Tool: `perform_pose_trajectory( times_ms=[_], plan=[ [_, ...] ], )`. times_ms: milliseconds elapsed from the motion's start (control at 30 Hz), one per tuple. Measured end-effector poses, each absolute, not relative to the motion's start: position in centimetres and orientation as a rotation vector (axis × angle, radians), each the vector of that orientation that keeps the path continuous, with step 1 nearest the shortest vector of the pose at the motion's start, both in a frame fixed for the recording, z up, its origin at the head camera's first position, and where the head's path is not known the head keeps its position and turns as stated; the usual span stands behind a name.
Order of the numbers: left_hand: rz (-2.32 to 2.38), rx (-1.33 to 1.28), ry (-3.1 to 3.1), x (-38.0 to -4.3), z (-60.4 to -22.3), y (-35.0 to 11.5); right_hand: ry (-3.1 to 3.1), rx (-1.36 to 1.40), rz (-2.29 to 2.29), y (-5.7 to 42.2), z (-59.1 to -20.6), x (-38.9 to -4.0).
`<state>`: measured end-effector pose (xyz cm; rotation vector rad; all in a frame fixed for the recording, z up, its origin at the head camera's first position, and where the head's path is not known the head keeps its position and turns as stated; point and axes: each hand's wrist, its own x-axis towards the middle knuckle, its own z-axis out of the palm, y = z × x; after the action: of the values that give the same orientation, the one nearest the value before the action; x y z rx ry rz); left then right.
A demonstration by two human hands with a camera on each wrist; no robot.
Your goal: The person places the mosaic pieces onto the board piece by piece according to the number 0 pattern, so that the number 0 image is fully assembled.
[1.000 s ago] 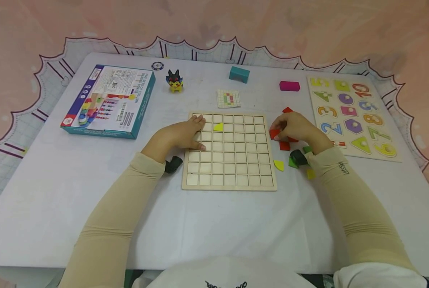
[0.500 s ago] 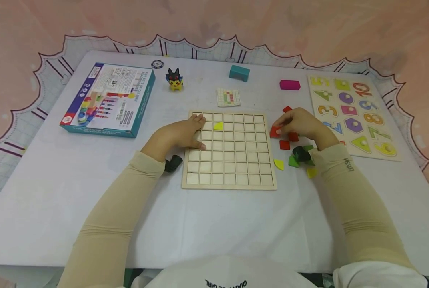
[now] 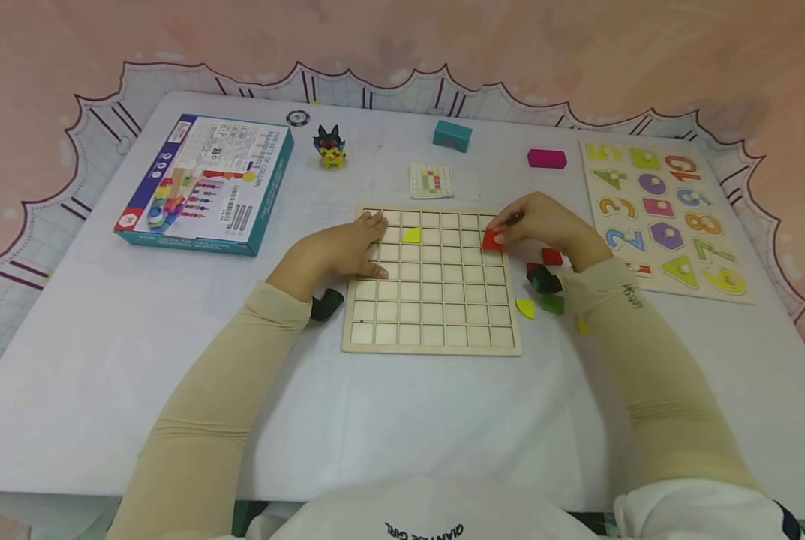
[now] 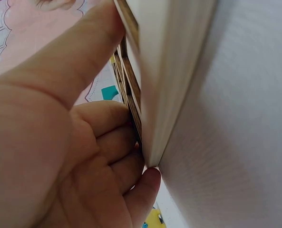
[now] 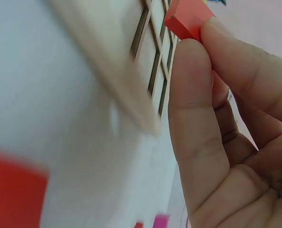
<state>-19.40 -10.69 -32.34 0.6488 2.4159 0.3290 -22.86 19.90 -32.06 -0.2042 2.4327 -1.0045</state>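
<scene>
A wooden grid board (image 3: 420, 313) lies flat on the table, with a yellow tile (image 3: 411, 235) in one cell near its top. My left hand (image 3: 334, 251) rests on the board's left edge, fingers spread over the outer cells; the left wrist view shows thumb and fingers against the frame. Between thumb and forefinger, my right hand (image 3: 544, 225) pinches a red square tile (image 5: 188, 18) over the board's upper right edge. Other red tiles (image 3: 552, 256) lie under and beside that hand. Green tiles (image 3: 552, 304) sit near its wrist, partly hidden by the dark wrist camera.
Right of the board lie yellow quarter-round pieces (image 3: 526, 308). A patterned card (image 3: 431, 181), a teal block (image 3: 452, 136), a magenta block (image 3: 547, 159) and a small figurine (image 3: 330, 148) stand behind. A boxed set (image 3: 202, 184) is at left, a number puzzle (image 3: 665, 225) at right.
My right hand has lifted a red tile from the pile and carried it left to the board's upper right edge. The left hand has stayed in place.
</scene>
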Motion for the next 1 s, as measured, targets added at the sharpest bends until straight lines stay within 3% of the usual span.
perform_pose_trajectory(
  times_ms=[533,1000],
  plan=[
    [0.341,0.644,2.418,-19.5,-32.5,-10.8,2.340,-0.324,-1.010,13.5,-32.2,-24.3],
    [0.328,0.651,2.440,-19.6,-32.8,-10.7,2.408,-0.278,-0.942,10.9,-32.5,-24.8]
  ],
)
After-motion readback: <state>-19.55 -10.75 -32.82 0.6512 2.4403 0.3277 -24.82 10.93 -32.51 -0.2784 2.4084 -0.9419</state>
